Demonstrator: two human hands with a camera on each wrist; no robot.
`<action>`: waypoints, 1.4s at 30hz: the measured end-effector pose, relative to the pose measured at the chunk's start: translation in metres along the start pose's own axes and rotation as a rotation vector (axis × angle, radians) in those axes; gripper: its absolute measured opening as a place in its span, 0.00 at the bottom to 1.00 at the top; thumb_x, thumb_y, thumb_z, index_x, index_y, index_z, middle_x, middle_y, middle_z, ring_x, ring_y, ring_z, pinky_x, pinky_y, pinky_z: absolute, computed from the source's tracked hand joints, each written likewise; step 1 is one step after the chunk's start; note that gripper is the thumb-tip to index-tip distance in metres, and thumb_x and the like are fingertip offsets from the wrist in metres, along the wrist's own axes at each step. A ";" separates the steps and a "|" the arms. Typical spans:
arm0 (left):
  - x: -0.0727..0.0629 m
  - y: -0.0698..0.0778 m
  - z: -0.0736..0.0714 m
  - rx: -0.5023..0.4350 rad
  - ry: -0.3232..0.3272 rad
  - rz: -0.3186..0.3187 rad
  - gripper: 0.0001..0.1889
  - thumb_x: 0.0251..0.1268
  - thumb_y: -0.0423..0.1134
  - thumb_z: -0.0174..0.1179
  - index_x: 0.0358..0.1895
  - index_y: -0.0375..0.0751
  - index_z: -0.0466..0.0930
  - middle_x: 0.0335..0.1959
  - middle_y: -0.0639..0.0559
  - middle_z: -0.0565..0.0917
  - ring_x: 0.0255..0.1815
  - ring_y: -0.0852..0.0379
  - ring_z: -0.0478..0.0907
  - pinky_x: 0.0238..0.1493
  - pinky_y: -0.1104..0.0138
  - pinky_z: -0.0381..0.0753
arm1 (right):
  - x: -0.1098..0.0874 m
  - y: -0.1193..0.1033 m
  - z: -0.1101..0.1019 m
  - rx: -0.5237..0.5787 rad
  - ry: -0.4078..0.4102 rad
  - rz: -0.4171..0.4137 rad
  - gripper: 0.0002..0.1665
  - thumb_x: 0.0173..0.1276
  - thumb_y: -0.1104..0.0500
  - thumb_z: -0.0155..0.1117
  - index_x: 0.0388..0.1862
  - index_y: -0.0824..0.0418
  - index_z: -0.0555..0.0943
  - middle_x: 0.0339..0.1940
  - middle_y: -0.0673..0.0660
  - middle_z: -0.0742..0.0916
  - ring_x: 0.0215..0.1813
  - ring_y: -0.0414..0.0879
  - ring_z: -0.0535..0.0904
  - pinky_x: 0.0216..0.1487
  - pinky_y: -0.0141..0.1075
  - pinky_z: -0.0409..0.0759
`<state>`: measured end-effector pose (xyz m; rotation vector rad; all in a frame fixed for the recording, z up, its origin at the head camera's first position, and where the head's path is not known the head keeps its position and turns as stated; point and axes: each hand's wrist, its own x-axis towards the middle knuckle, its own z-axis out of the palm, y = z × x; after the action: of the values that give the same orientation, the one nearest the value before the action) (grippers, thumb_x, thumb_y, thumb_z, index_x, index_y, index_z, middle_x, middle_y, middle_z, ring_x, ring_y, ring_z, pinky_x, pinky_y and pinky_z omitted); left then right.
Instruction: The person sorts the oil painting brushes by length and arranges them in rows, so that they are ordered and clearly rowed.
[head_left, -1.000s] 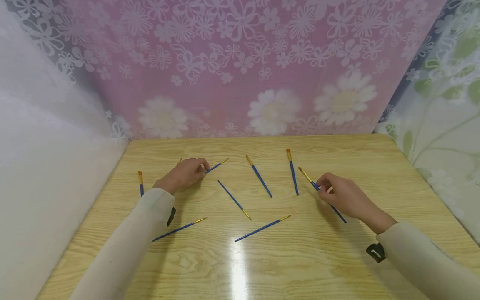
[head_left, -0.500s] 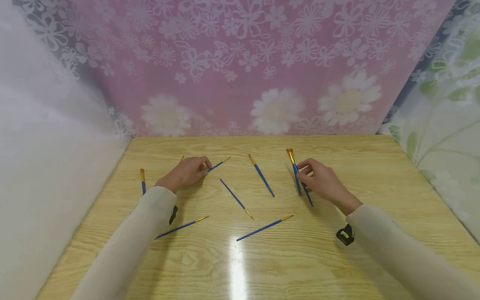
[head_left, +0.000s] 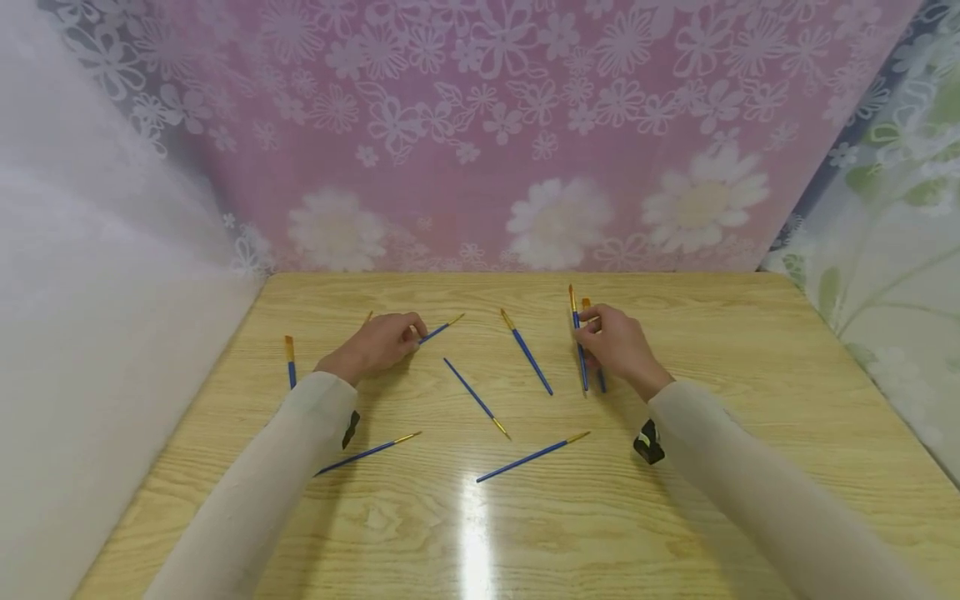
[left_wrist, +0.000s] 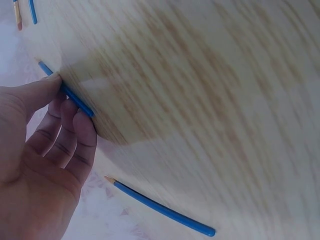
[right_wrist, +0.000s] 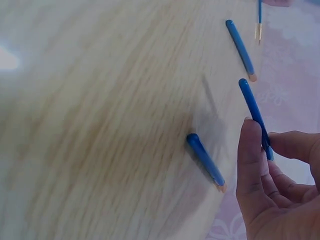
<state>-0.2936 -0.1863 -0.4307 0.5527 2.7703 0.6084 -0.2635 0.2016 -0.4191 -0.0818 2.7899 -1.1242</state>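
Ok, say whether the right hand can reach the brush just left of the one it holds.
Likely yes: only bare table separates the target brush from the held brush, though the right hand is occupied.

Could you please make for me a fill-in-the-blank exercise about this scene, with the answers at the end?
1. The paintbrush in the right hand has a ____-coloured handle.
2. The right hand and the left hand together hold ____ paintbrushes.
3. Large pale ____ with petals decorate the pink backdrop.
4. In the head view, between left and right, the lowest paintbrush points its bristles to the ____.
Missing words: blue; two; flowers; right.
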 end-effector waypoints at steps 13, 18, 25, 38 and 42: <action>-0.001 0.002 0.000 -0.011 -0.005 -0.008 0.12 0.87 0.35 0.56 0.64 0.43 0.81 0.57 0.41 0.87 0.56 0.45 0.84 0.61 0.49 0.84 | 0.014 -0.002 0.013 -0.123 0.048 0.007 0.26 0.82 0.60 0.59 0.73 0.73 0.75 0.51 0.67 0.92 0.26 0.43 0.88 0.35 0.38 0.90; 0.001 0.000 0.002 -0.009 -0.006 -0.008 0.12 0.87 0.35 0.56 0.64 0.44 0.81 0.57 0.41 0.87 0.56 0.45 0.84 0.60 0.49 0.84 | 0.014 -0.004 0.014 -0.156 0.014 -0.005 0.26 0.82 0.62 0.58 0.72 0.76 0.74 0.53 0.69 0.91 0.26 0.43 0.88 0.32 0.36 0.89; 0.002 -0.003 0.001 -0.012 -0.004 -0.005 0.12 0.87 0.35 0.55 0.64 0.44 0.81 0.56 0.42 0.87 0.56 0.45 0.84 0.60 0.49 0.84 | 0.017 -0.006 0.016 -0.294 0.027 -0.021 0.17 0.80 0.64 0.57 0.60 0.74 0.81 0.25 0.58 0.85 0.21 0.45 0.83 0.27 0.37 0.81; 0.003 -0.003 0.002 -0.015 -0.004 -0.016 0.12 0.87 0.36 0.56 0.64 0.45 0.81 0.57 0.41 0.87 0.55 0.45 0.84 0.59 0.50 0.84 | 0.020 -0.003 0.019 -0.330 0.017 -0.009 0.17 0.79 0.62 0.60 0.58 0.73 0.79 0.27 0.58 0.81 0.19 0.45 0.75 0.23 0.36 0.73; 0.004 -0.005 0.002 -0.011 -0.003 -0.012 0.12 0.87 0.36 0.56 0.64 0.45 0.81 0.57 0.41 0.87 0.54 0.46 0.84 0.59 0.50 0.84 | 0.016 -0.005 0.019 -0.325 0.023 -0.015 0.22 0.80 0.60 0.60 0.63 0.75 0.78 0.40 0.65 0.85 0.21 0.45 0.78 0.23 0.35 0.75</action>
<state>-0.2977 -0.1879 -0.4353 0.5339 2.7634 0.6198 -0.2762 0.1836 -0.4306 -0.1221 2.9700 -0.6687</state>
